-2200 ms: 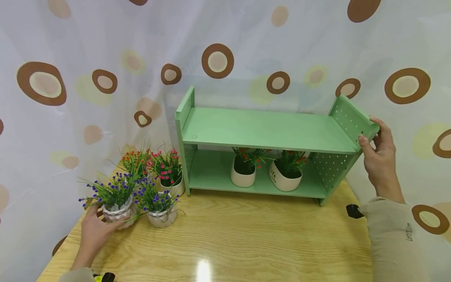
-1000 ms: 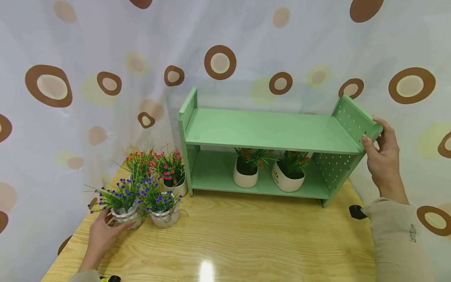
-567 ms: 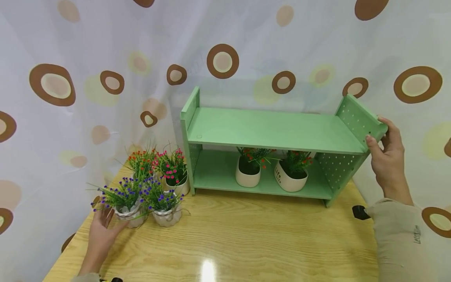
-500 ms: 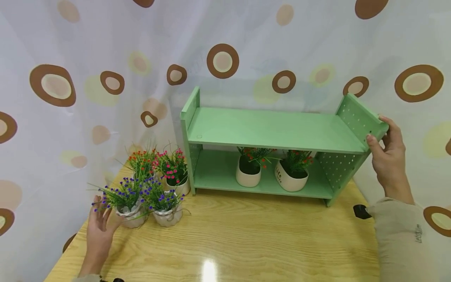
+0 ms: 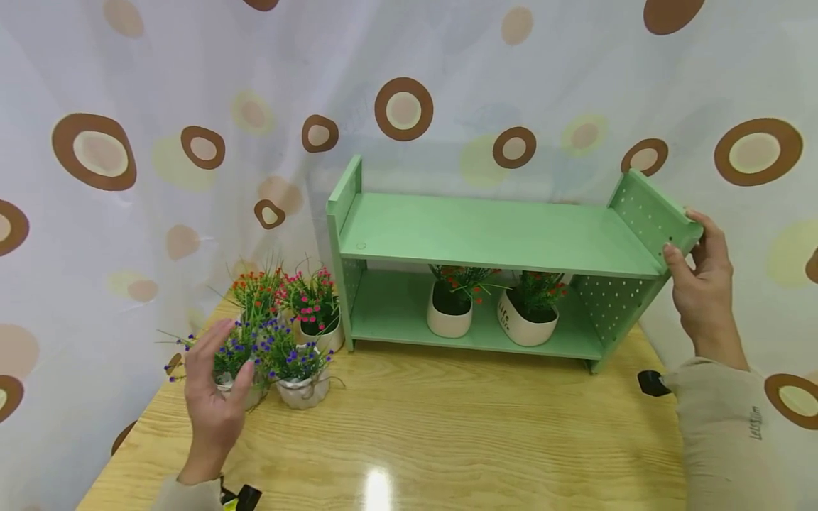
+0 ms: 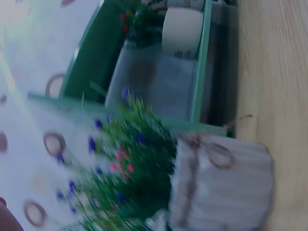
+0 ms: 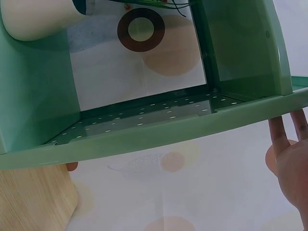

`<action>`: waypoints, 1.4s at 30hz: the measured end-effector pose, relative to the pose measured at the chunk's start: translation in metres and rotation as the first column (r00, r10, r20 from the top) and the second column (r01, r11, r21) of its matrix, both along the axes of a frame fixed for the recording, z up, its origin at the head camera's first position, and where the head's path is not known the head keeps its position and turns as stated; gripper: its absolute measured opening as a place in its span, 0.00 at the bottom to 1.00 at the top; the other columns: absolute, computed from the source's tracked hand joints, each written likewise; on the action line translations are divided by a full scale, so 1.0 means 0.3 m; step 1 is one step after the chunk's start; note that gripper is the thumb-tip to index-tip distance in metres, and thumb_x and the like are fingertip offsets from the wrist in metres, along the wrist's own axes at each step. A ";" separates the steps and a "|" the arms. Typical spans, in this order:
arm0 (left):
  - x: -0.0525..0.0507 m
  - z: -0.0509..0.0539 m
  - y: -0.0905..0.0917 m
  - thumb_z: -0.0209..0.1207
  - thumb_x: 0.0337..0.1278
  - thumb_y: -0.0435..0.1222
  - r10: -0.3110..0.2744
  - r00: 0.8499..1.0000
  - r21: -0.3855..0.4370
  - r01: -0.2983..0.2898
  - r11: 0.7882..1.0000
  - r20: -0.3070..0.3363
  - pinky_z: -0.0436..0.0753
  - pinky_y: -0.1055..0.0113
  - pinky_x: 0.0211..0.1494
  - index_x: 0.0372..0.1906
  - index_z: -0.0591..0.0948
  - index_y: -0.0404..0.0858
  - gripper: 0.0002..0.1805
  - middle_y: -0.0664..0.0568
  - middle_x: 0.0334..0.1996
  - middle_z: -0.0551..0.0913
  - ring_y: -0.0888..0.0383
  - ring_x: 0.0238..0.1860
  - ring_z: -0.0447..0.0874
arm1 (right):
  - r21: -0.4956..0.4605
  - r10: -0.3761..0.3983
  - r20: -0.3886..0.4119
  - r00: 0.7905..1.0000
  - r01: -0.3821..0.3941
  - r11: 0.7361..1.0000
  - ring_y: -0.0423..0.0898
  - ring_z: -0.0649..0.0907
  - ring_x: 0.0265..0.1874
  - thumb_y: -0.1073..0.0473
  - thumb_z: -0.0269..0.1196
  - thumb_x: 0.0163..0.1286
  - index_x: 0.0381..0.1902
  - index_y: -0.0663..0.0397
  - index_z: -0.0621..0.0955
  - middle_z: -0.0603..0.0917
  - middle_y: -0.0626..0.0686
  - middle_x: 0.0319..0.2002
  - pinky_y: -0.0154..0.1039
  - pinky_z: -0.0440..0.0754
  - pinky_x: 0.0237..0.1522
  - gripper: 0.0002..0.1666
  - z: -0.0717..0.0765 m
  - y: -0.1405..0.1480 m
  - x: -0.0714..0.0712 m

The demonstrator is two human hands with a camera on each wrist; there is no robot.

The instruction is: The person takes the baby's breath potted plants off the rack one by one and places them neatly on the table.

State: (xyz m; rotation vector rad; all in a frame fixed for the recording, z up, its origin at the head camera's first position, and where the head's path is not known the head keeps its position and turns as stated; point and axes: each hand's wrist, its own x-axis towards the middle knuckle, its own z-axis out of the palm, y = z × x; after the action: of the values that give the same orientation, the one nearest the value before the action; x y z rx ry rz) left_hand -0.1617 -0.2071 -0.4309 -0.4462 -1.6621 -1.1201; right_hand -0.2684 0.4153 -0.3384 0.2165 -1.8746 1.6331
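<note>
My left hand (image 5: pixel 214 408) is raised, fingers spread and holding nothing. It partly hides a purple-flowered potted plant (image 5: pixel 225 362). Beside that plant is another purple-flowered one, its white pot (image 5: pixel 303 389) tied with twine; the left wrist view shows a twined pot (image 6: pixel 224 183) close up. At the right end of a green two-tier shelf (image 5: pixel 498 231), my right hand (image 5: pixel 704 291) grips the upper front corner of the perforated side panel. The right wrist view shows my right-hand fingers (image 7: pixel 279 137) against the panel's outer side.
A red-flowered plant (image 5: pixel 255 294) and a pink-flowered plant with a white pot (image 5: pixel 326 335) stand left of the shelf. Its lower tier holds two plants in a cream pot (image 5: pixel 449 323) and a lettered pot (image 5: pixel 533 330). Behind the wooden table (image 5: pixel 447 426) hangs a patterned curtain (image 5: pixel 447 57).
My left hand has let go of the purple-flowered plant's pot and risen toward the right, in front of it. My right hand keeps its hold on the shelf.
</note>
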 end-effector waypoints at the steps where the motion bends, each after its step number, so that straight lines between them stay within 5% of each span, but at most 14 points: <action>1: -0.011 0.005 0.024 0.59 0.61 0.29 0.006 0.999 -0.031 -0.007 1.000 -0.033 0.65 0.66 0.78 0.60 0.77 0.19 0.24 0.46 0.63 0.81 0.61 0.72 0.69 | -0.005 0.004 -0.001 1.000 -0.004 1.000 0.41 0.73 0.63 0.70 0.55 0.78 0.77 0.42 0.68 0.72 0.46 0.69 0.19 0.77 0.51 0.33 -0.001 -0.001 0.000; 5: -0.070 0.000 0.116 0.62 0.70 0.43 0.026 0.986 -0.131 -0.047 0.990 -0.163 0.68 0.63 0.77 0.55 0.80 0.21 0.27 0.31 0.54 0.82 0.58 0.71 0.72 | 0.003 0.004 -0.002 1.000 -0.004 1.000 0.41 0.73 0.63 0.70 0.55 0.78 0.77 0.42 0.68 0.72 0.46 0.69 0.18 0.77 0.50 0.33 -0.005 -0.005 0.000; 8: -0.104 -0.011 0.186 0.62 0.72 0.47 -0.017 0.985 -0.206 -0.019 0.978 -0.172 0.68 0.63 0.78 0.58 0.80 0.23 0.29 0.31 0.54 0.83 0.58 0.72 0.72 | 0.013 0.000 -0.006 1.000 0.000 1.000 0.41 0.73 0.63 0.70 0.55 0.78 0.77 0.43 0.68 0.72 0.46 0.69 0.18 0.77 0.50 0.34 -0.006 -0.007 -0.002; 13: -0.152 -0.051 0.307 0.64 0.69 0.51 -0.005 1.000 -0.401 -0.002 0.916 -0.016 0.67 0.56 0.78 0.68 0.79 0.36 0.31 0.43 0.62 0.83 0.49 0.72 0.72 | -0.001 0.015 -0.029 0.999 -0.015 1.000 0.42 0.74 0.62 0.71 0.56 0.77 0.76 0.45 0.69 0.73 0.47 0.68 0.18 0.78 0.50 0.33 0.000 -0.013 -0.004; 17: -0.203 -0.097 0.410 0.71 0.60 0.50 0.017 0.986 -0.520 0.074 0.851 0.168 0.70 0.45 0.76 0.74 0.74 0.44 0.38 0.50 0.67 0.80 0.46 0.73 0.71 | -0.008 0.014 -0.034 0.999 -0.014 1.000 0.42 0.74 0.62 0.71 0.56 0.77 0.76 0.46 0.70 0.73 0.47 0.67 0.18 0.78 0.49 0.33 0.011 -0.013 0.002; 20: -0.252 -0.125 0.485 0.72 0.58 0.50 -0.018 0.928 -0.477 0.208 0.854 0.372 0.69 0.41 0.76 0.77 0.70 0.46 0.43 0.48 0.71 0.77 0.45 0.75 0.69 | 0.011 -0.010 -0.013 1.000 0.010 1.000 0.41 0.74 0.63 0.71 0.56 0.77 0.76 0.44 0.69 0.73 0.46 0.68 0.18 0.77 0.50 0.34 0.015 -0.007 0.005; 24: -0.333 -0.147 0.565 0.72 0.60 0.51 -0.070 0.797 -0.349 0.339 0.874 0.599 0.68 0.39 0.76 0.80 0.65 0.46 0.46 0.46 0.74 0.73 0.43 0.75 0.67 | 0.043 -0.036 0.012 0.999 0.035 0.998 0.41 0.73 0.65 0.70 0.56 0.78 0.77 0.41 0.68 0.72 0.45 0.70 0.18 0.77 0.51 0.34 0.016 0.002 0.005; 28: -0.416 -0.166 0.618 0.72 0.60 0.50 -0.124 0.682 -0.216 0.391 0.895 0.721 0.71 0.38 0.74 0.82 0.59 0.43 0.51 0.43 0.77 0.68 0.39 0.75 0.67 | 0.032 -0.021 0.013 1.000 0.021 0.999 0.41 0.72 0.66 0.70 0.55 0.78 0.77 0.41 0.68 0.71 0.45 0.71 0.18 0.77 0.51 0.34 0.014 0.003 0.003; 32: -0.475 -0.190 0.655 0.74 0.58 0.49 -0.230 0.597 -0.074 0.440 0.895 0.768 0.71 0.39 0.75 0.84 0.50 0.41 0.59 0.39 0.80 0.61 0.38 0.77 0.64 | 0.016 0.000 0.017 1.000 0.000 1.000 0.41 0.73 0.65 0.70 0.56 0.78 0.77 0.41 0.68 0.72 0.45 0.71 0.17 0.77 0.50 0.35 0.009 0.002 0.004; 35: -0.506 -0.203 0.683 0.75 0.56 0.48 -0.297 0.568 -0.001 0.464 0.886 0.768 0.70 0.41 0.76 0.85 0.46 0.41 0.62 0.39 0.81 0.58 0.39 0.79 0.62 | 0.024 0.006 0.020 1.000 -0.007 1.000 0.40 0.73 0.64 0.70 0.56 0.78 0.77 0.41 0.68 0.72 0.45 0.70 0.16 0.77 0.50 0.35 0.007 0.003 0.005; 42: -0.550 -0.209 0.748 0.76 0.54 0.47 -0.354 0.543 0.087 0.455 0.886 0.762 0.74 0.45 0.74 0.85 0.41 0.43 0.66 0.41 0.80 0.61 0.42 0.76 0.67 | 0.054 0.003 0.026 1.000 -0.004 0.999 0.39 0.71 0.66 0.68 0.55 0.79 0.78 0.40 0.66 0.70 0.44 0.72 0.17 0.76 0.51 0.34 0.005 0.006 0.005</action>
State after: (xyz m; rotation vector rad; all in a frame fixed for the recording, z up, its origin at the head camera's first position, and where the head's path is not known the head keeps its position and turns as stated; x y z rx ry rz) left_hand -0.3266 0.0173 -0.4935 -0.4848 -2.4714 -1.7244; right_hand -0.2668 0.4173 -0.3368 0.2223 -1.9406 1.5964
